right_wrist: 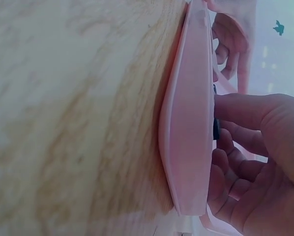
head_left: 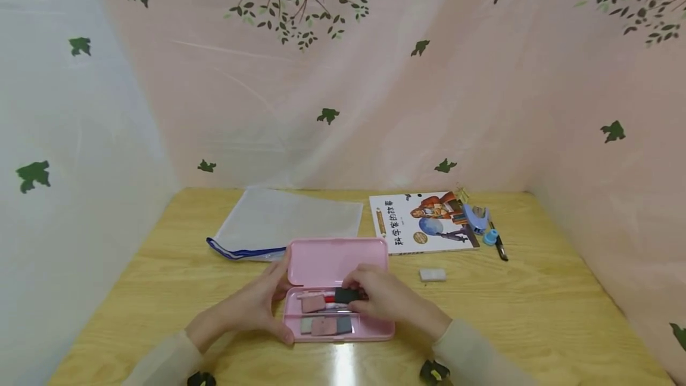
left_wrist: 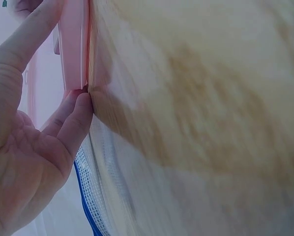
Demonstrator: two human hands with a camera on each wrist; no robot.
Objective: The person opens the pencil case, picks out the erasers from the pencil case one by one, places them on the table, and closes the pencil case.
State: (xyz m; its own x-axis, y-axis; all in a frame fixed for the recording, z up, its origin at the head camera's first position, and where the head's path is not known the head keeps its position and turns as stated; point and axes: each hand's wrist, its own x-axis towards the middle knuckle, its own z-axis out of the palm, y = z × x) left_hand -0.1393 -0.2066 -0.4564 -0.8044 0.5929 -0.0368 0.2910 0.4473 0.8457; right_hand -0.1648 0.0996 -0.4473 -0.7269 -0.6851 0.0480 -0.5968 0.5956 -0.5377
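Note:
A pink pencil case (head_left: 370, 331) lies on the table with its lid (head_left: 337, 255) raised at the back. My left hand (head_left: 262, 299) holds its left end, thumb at the front corner and fingers by the hinge side; the left wrist view shows fingertips touching the case's corner (left_wrist: 73, 49). Inside the back compartment, my right hand (head_left: 377, 293) pinches a black eraser (head_left: 346, 295), whose dark edge (right_wrist: 216, 129) shows in the right wrist view. Beside it lie a pink eraser (head_left: 313, 304) and a red item partly hidden. Several erasers (head_left: 324, 326) sit in the front compartment.
A white eraser (head_left: 432, 274) lies right of the case. Behind are a white mesh zip bag (head_left: 300, 213) with blue edging and a book (head_left: 396, 219). By the book are a blue stapler (head_left: 474, 218), a small blue item (head_left: 490, 237) and a dark pen (head_left: 501, 249).

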